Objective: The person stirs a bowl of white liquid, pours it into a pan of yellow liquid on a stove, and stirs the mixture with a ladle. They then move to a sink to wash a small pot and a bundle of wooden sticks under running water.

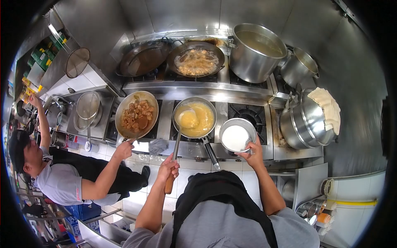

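While the left hand (168, 167) grips the wooden-handled steel ladle (178, 136), whose long shaft runs up into the round steel pan of yellow liquid (195, 118), the right hand (253, 152) clasps the small steel bowl of white liquid (237, 135) just right of that pan

We stand before a steel stove (198, 89) backed by shiny steel walls (173, 16), with white tiles (194, 173) below its front.
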The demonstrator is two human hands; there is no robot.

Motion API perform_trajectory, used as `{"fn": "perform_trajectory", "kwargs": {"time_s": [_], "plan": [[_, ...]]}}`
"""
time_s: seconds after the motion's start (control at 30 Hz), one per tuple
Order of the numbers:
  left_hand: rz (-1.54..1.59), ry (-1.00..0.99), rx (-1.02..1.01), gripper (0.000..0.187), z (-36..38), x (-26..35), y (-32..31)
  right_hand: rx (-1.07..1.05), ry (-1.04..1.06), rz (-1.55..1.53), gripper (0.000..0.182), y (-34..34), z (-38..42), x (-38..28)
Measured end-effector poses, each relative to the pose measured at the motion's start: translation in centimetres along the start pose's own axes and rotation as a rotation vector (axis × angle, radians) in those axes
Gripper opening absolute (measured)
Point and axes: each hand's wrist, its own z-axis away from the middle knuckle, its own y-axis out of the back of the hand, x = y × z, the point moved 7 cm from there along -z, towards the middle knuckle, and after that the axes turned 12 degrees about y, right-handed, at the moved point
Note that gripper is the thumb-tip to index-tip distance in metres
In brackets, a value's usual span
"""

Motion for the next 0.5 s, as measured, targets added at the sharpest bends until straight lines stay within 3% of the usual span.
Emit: {"fn": "perform_trajectory", "kwargs": {"time_s": [0.33, 0.43, 0.5], "plan": [[0.042, 0.017, -0.074, 0.063, -0.5, 0.9, -0.9, 0.010, -0.014, -0.017, 0.050, -0.4, 0.6, -0.2], [-0.168, -0.034, 0.013, 0.067, -0.5, 1.3, -1.1, 0.007, -0.008, -0.008, 0.051, -0.4, 0.8, -0.1], [-0.517, -0.140, 0.208, 0.067, -0.5, 1.4, -0.5, 0.009, -0.002, -0.013, 0.050, -0.4, 1.0, -0.2]]}}
